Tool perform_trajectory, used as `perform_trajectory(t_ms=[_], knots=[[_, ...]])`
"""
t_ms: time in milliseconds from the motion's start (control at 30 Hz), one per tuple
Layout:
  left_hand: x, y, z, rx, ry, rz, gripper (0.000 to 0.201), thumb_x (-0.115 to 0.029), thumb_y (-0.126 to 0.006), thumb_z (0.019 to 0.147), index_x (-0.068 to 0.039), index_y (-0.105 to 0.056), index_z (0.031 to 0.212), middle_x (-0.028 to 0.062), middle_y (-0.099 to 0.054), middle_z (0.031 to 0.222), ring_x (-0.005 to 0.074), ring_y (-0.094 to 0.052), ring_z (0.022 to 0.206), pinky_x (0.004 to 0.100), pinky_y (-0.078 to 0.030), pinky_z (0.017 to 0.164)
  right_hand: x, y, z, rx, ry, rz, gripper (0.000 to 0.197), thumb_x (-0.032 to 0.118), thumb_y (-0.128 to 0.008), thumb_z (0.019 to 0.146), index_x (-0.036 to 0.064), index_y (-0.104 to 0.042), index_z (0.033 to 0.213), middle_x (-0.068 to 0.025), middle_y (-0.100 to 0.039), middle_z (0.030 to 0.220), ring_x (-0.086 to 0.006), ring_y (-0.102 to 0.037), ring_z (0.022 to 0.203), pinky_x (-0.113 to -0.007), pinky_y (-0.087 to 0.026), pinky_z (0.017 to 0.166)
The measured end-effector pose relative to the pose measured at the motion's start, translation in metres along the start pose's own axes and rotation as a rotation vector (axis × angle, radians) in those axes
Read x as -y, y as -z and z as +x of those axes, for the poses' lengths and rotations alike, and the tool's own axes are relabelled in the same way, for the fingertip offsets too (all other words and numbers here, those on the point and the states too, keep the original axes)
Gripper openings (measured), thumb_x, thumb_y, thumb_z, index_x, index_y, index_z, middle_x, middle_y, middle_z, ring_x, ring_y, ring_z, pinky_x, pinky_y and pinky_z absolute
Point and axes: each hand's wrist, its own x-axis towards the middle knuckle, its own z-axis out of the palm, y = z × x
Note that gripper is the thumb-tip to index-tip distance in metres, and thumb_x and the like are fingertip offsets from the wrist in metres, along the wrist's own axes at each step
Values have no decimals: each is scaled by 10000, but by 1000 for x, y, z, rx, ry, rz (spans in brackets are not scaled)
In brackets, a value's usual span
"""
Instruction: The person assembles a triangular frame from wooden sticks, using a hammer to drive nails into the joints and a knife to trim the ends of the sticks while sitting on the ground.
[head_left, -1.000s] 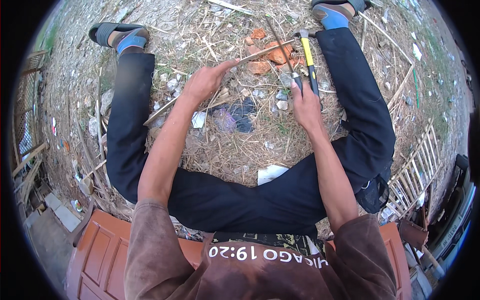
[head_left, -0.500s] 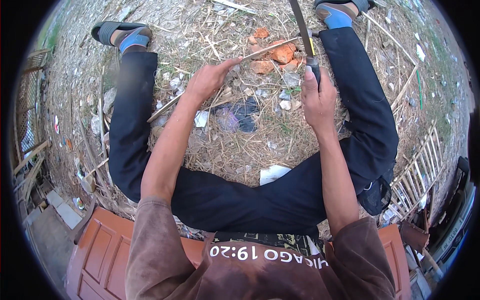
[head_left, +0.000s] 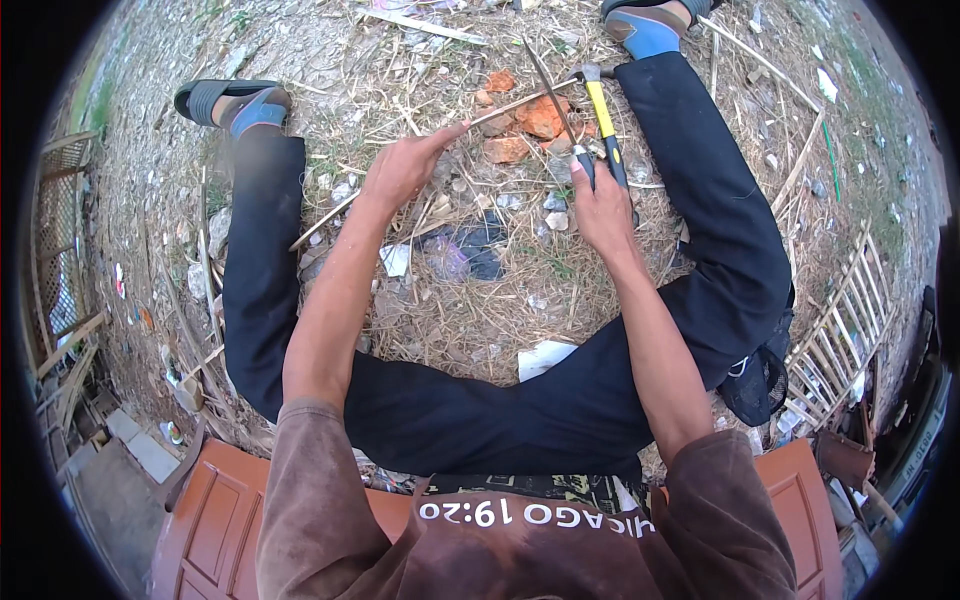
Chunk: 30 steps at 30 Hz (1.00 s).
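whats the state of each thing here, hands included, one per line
Left hand: closed around the wooden strip
Wooden strip: held, slanting, far end above the brick pieces in the picture
Right hand: closed around the knife's handle
Knife: held, blade bare; contact with the strip unclear
Hammer: lying down, head away from the person
Brick pieces: broken, on the ground
Left sandal: worn

The left hand gripped a thin wooden strip — its far end over orange brick chunks. The right hand held a dark-handled blade that crossed the strip in view — contact unclear. A yellow-and-black hammer lay just beside that hand, between 2 black-trousered legs.
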Motion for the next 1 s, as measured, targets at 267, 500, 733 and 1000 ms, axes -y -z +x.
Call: perform_trajectory(t_ms=[267,500,733,1000], knots=[[3,-8,-3,-158,-130,-10,437,-196,-507,992,-407,-545,1373,139,-697,846,359,-680,730,476,-548,676,1,-2,-2,62,4,3,400,409,-473,1019,14,-533,1043,-304,-644,744,-536,-623,779,-609,-450,721],[-2,-13,-4,-215,-141,6,532,-42,-493,932,-324,-561,1378,126,-644,942,343,-653,862,450,-537,739,5,-5,-6,84,2,-48,358,379,-460,1026,30,-514,1079,-304,-648,745,-535,-630,771,-615,-451,721],[10,-19,1,-211,-193,-38,603,14,-486,900,-323,-549,1396,128,-627,918,331,-637,837,445,-520,753,5,-3,-3,79,-4,3,357,382,-462,1025,39,-513,1109,-315,-646,750,-546,-628,783,-626,-451,725],[2,-17,-2,-288,-208,69,476,-52,-552,927,-298,-609,1330,98,-603,864,305,-616,768,444,-505,716,0,-4,-1,91,-18,-21,369,389,-460,1023,35,-510,1115,-324,-655,782,-550,-632,800,-631,-458,737]])
